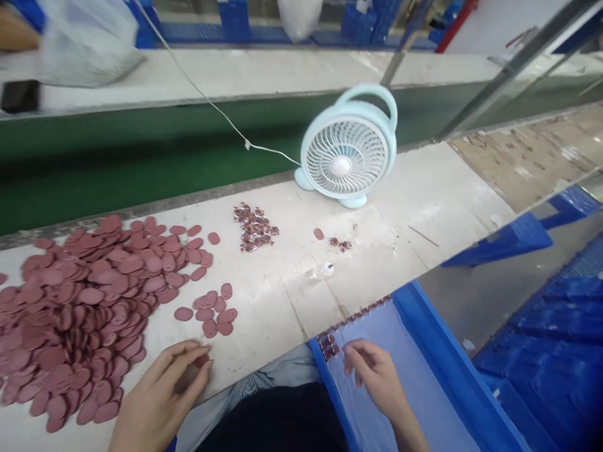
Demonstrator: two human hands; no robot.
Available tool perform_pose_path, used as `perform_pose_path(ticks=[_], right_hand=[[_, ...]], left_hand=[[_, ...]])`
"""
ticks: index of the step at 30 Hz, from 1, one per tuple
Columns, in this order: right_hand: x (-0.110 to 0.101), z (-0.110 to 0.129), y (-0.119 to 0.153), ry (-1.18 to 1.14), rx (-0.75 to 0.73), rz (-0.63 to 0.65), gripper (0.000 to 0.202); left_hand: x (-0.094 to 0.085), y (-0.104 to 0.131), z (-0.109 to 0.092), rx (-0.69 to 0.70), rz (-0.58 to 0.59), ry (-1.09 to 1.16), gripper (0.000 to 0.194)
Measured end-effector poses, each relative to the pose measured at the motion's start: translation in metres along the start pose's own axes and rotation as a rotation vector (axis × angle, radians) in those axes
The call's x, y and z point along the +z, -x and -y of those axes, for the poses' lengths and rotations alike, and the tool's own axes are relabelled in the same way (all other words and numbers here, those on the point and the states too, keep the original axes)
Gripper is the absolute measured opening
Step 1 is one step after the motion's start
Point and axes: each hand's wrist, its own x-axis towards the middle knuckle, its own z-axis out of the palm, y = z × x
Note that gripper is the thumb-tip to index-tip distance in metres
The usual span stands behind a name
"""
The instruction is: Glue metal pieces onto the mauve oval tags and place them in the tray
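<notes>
Head view: reddish oval discs (129, 262) lie in a big heap on the tabletop (264, 314), left of the light-blue fan (346, 157) and nearer the wearer, with a small loose group between heap and wearer's side of the fan. Thin and flat, they should be light and probably fairly stiff; their faces look matte, so slipping seems a small risk, though nesting together may make two lift as one. A pinch across the rim, or on the two faces near an edge, should suit best. The left hand (160, 395), to the left and wearer's side of the fan, has thumb and fingertips brought together on what looks like one disc. The right hand (377, 376), on the wearer's side of the fan, curls loosely over a blue tray (443, 358) beside short rows of dark reddish pieces (328, 345); whether it pinches anything I cannot tell. Glossy brown pieces (257, 231) sit left of the fan, perhaps slicker to grip. The pale tabletop, lightly specked with crumbs, runs past the fan to cardboard (541, 150) on its right; behind the fan stand a green panel (117, 163) and another pale ledge (211, 69) carrying a plastic bag (89, 47)
</notes>
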Motion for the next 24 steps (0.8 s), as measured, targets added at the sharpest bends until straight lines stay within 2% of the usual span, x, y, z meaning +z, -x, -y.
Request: perform_pose_path(ticks=[3, 5, 9, 11, 14, 17, 20, 24], right_hand=[[0.006, 0.038, -0.012, -0.204, -0.068, 0.032, 0.042], [0.018, 0.058, -0.029, -0.495, -0.054, 0.132, 0.051], [0.051, 0.089, -0.079, -1.499, 0.149, 0.578, 0.064], [0.064, 0.101, -0.102, -1.753, 0.159, 0.738, 0.054], [0.078, 0.115, -0.121, -1.775, 0.15, 0.821, 0.027], [0.088, 0.124, -0.125, -1.687, 0.151, 0.819, 0.019], [0.093, 0.13, -0.127, -1.581, 0.057, 0.81, 0.018], [0.089, 0.133, -0.13, -1.341, -0.189, 0.77, 0.018]], left_hand=[[-0.003, 0.003, 0.006, -0.03, 0.033, 0.08, 0.028], [-0.006, 0.006, 0.011, -0.113, 0.007, 0.244, 0.026], [-0.005, 0.012, 0.014, -0.318, -0.099, 0.799, 0.026], [0.0, 0.014, 0.01, -0.412, -0.152, 1.099, 0.028], [0.009, 0.012, -0.001, -0.559, -0.18, 1.422, 0.029], [0.016, 0.006, -0.01, -0.567, -0.103, 1.607, 0.027], [0.019, 0.0, -0.013, -0.548, -0.045, 1.65, 0.022], [0.015, -0.006, -0.011, -0.571, -0.065, 1.615, 0.023]])
